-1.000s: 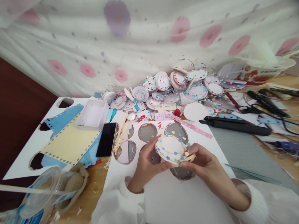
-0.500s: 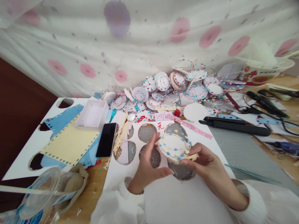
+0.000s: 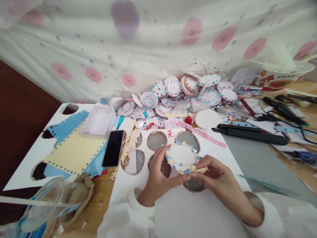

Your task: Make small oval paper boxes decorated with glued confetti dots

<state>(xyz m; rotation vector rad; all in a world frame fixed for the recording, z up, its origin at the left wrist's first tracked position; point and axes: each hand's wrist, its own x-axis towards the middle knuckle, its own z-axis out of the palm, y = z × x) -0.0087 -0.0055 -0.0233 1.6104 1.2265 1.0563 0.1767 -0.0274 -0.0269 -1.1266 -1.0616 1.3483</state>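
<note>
Here, near the lower centre of the frame, the left hand point(image 3: 158, 173) and right hand point(image 3: 215, 173) both pinch the paper disc point(image 3: 181, 158) by its rim, apparently to keep its decorated edge reachable.

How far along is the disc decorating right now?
Done: a big pile of trimmed discs lies at the back. In hand: left hand and right hand hold one disc, its rim nearly ringed with dots, a yellow strip under the right fingers. Left: one plain disc lies untrimmed.

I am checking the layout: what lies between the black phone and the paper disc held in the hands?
In the head view, between the phone and the disc lie cream paper strips and round holes in the white board.
</note>
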